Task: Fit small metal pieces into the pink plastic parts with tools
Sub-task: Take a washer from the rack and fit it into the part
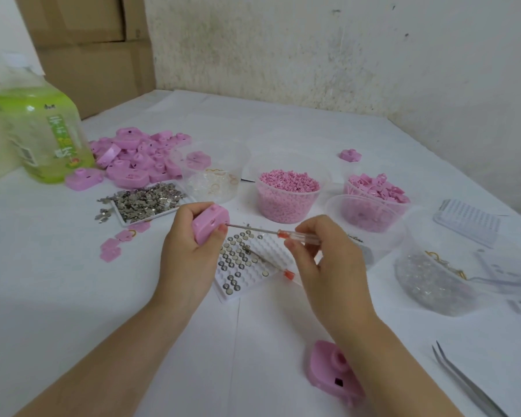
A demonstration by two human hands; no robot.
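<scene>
White table (283, 130) meets stained wall (313, 40); left hand (187, 257) grips pink part (208, 225), right hand (328, 260) pinches screwdriver (265, 231)

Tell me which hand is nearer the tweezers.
Right. The right hand, holding a screwdriver, is forward and left of the tweezers; the left hand, gripping a pink part, is farther left beyond it.

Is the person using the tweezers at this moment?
No, the tweezers lie untouched on the table, while the right hand holds a screwdriver.

Pink part (206, 225) tilted, screwdriver (271, 232) tip touching it
</scene>
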